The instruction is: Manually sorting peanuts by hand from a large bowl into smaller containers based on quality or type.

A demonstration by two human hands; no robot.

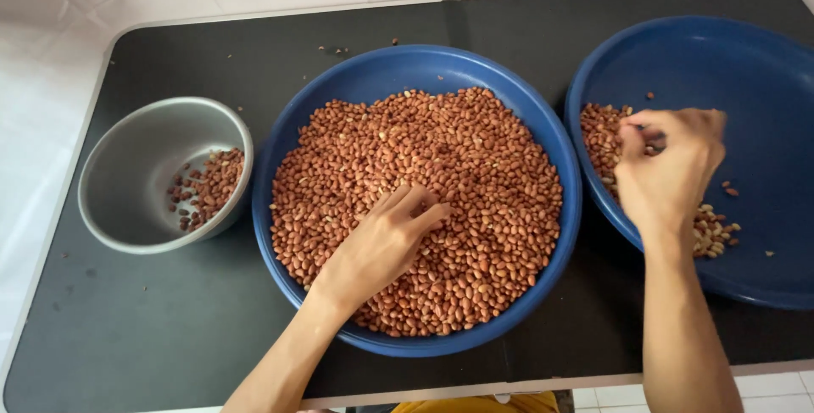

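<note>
Fingers of the right hand (666, 167) are pinched together over the right basin (755, 65), knuckles up; whether they hold a peanut cannot be told. Under and beside them a thin scatter of peanuts (600, 137) lies along that basin's near-left wall, and beyond the hand the blue floor is bare out to the far rim. The basin's right edge runs out of view.

The left hand (381, 239) lies flat on the peanut heap (441, 150) in the middle basin (407, 69), fingers loosely spread and pointing toward the right hand, tips touching the nuts, gripping nothing that shows. The heap fills this basin nearly to its rim on all sides of the hand. The two blue rims sit just beside each other, with a narrow gap between the hands.

Left of the left hand, a grey bowl (127, 175) stands just beside the middle basin, a small pile of darker nuts (208, 184) against its right wall.

All three rest on a black tabletop (153, 328); stray bits lie beyond the middle basin. White cloth (51, 57) borders the table.
</note>
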